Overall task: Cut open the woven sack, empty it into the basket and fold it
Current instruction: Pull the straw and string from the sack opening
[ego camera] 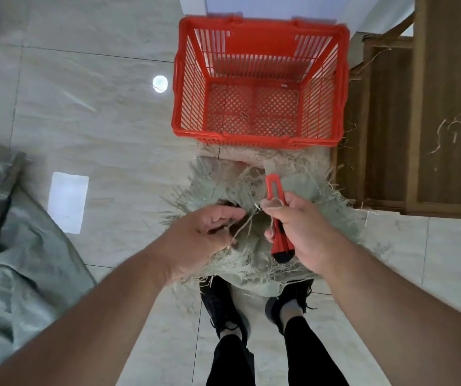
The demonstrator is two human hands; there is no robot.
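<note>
Both hands at sack [251,263] mouth, before empty basket [257,87]. Cutter [276,210] gripped in right hand [304,232]; loose thread [244,228] pinched by left hand [204,238]. Cutting step judged underway; thread to be pulled clear next.

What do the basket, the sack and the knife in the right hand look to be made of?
Basket: red moulded plastic, slightly glossy, with slotted walls and a lattice floor. Woven sack: pale grey-green woven tape, probably plastic; its cut edges fray into flat strands. Utility knife, gripped by the right hand: red plastic body, dark end cap, pale, probably metal blade.
</note>
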